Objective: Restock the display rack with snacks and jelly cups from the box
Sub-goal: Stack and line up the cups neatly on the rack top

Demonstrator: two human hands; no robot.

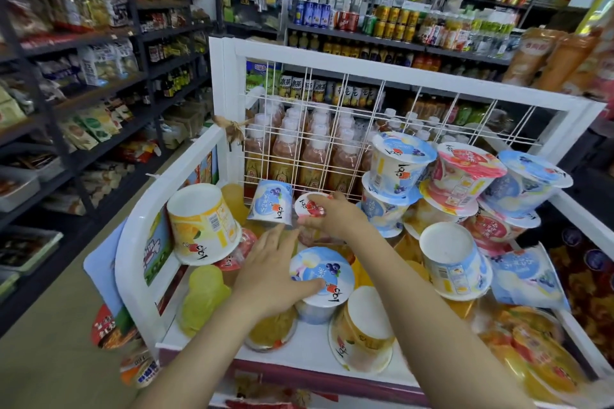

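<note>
A white display rack (133, 262) holds many jelly cups. My left hand (272, 272) rests on a blue-lidded jelly cup (332, 267) in the middle of the rack, thumb lying across its lid. My right hand (335, 214) grips a red-lidded jelly cup (307, 206) near the back wire grid. Beside it stands a tilted blue cup (270, 202). A yellow cup (202, 226) lies on its side at the left. Stacked blue and pink cups (465, 173) fill the right side. The box is not in view.
A white wire grid (349, 129) backs the rack, with bottled drinks behind it. Dark store shelves full of snacks run along the left aisle (83, 83). Orange snack packs (545, 352) lie at the rack's right front. The floor (50, 359) lies at the left.
</note>
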